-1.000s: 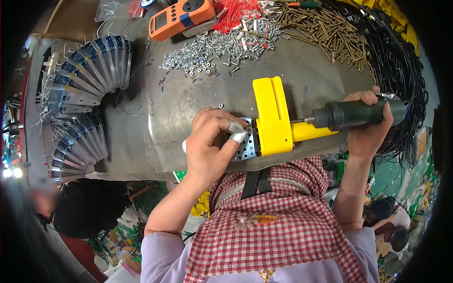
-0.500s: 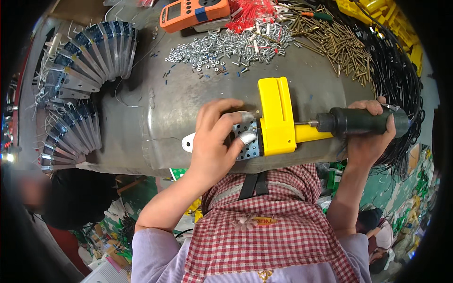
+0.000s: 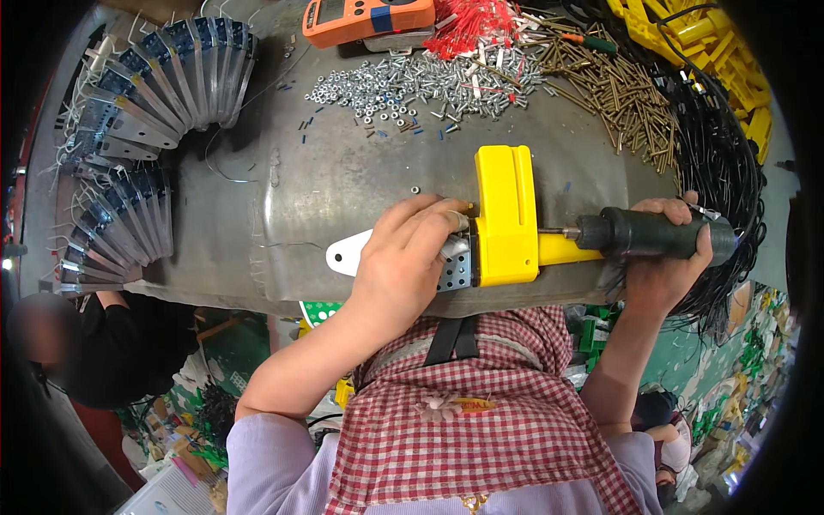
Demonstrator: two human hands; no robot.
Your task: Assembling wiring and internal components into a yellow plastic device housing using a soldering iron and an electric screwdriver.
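Green floor [image 3: 236,356] strewn with clutter below, grey tabletop [image 3: 309,163] across the middle. Co-worker in black [image 3: 137,356] at lower left, off the tabletop's near edge. Yellow housing [image 3: 508,227] sits near the front edge, center-right, its tall slotted part pointing to the far side, a yellow arm running right.

Hands: left hand [image 3: 399,262] grasping the perforated plate [image 3: 457,273], fingers curled over it, plate against the housing's left side. Silver wrap on a fingertip. White tab [image 3: 346,254] with one hole pokes out left of this hand; whether it joins the plate is hidden. Right hand [image 3: 659,266] wrapped around the dark driver [image 3: 648,233] from below, bit [image 3: 558,231] aimed left at the housing; contact cannot be told.

One loose nut [image 3: 415,190] just beyond the left hand. Far side, left to right: orange meter [image 3: 369,19], small screws [image 3: 481,86], red wires [image 3: 468,26], long brass screws [image 3: 631,107], black cables [image 3: 721,180], yellow parts [image 3: 717,51]. Metal brackets [image 3: 184,81] fanned out at left, in two groups.
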